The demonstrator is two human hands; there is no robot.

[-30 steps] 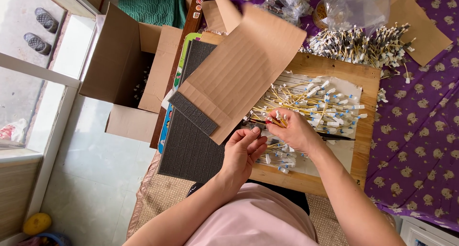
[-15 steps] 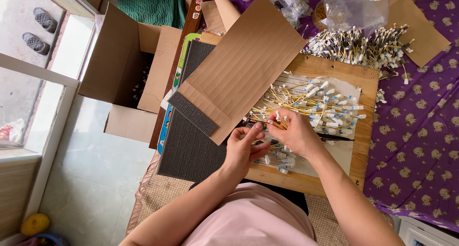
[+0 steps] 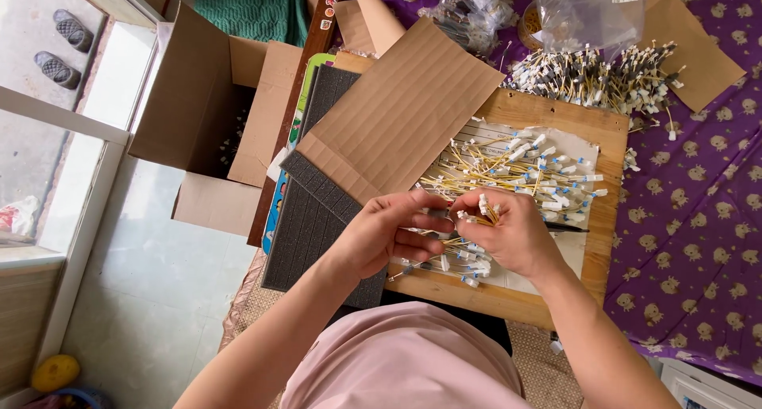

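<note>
Two hands' grip, apparently around one small wire bundle (image 3: 484,211) above the board (image 3: 508,298).

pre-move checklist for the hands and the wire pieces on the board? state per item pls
1. Right hand has a grip on a small bunch of wire pieces: ok, white tips stick up above its fingers.
2. Left hand is at the bunch: ok, fingertips meet the right hand's.
3. How many pieces are in the bunch: cannot tell, fingers cover it.
4. Loose pile sits on the wooden board: ok, spread over a white sheet.
5. Cardboard sheet is off the pile: ok, it lies to the left, only its edge near it.
6. Finished pieces under the hands stay on the board: ok.
</note>
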